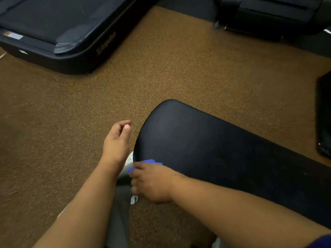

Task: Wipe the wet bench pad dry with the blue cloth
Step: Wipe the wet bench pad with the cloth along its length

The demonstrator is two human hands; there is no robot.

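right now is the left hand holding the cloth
No, the left hand hangs empty over the floor beside the pad, while the right hand grips the blue cloth at the pad's near edge.

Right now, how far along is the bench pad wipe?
Early or mid-way, as far as I can tell. The right hand presses the blue cloth at the near left edge of the bench pad. The left hand hangs free beside it. The pad's far end shows a dull sheen; blur hides whether that is moisture, so most of the pad probably remains.
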